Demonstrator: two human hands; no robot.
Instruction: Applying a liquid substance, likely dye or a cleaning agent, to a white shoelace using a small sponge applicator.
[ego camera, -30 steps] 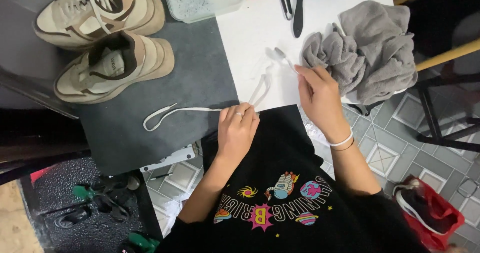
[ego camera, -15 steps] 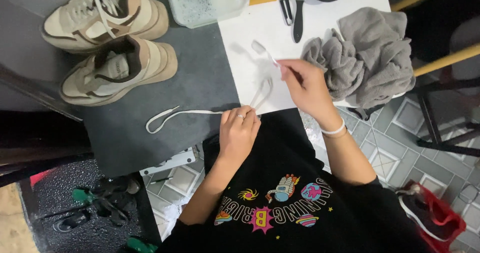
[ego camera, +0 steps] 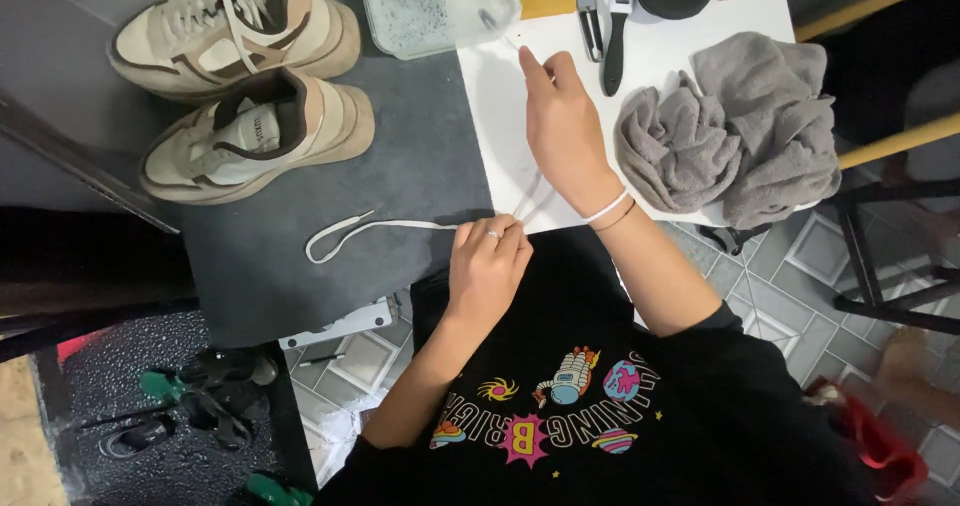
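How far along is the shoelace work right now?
Done: the front sneaker has no lace, while the rear sneaker is laced. In hand: the left hand pins the white lace at the mat's edge, and the right hand pinches its other end up by the plastic tub. Left: the brush and grey towel lie untouched.

The person wore a black T-shirt [ego camera: 590, 406] with short sleeves and a bright cartoon print across the chest: an astronaut, planets, stars and colourful block lettering. The left hand [ego camera: 487, 271] carried a thin silver ring [ego camera: 492, 234] on one finger. The right hand [ego camera: 565, 131] had a white band [ego camera: 607, 207] around its wrist, with a darker thin band beside it.
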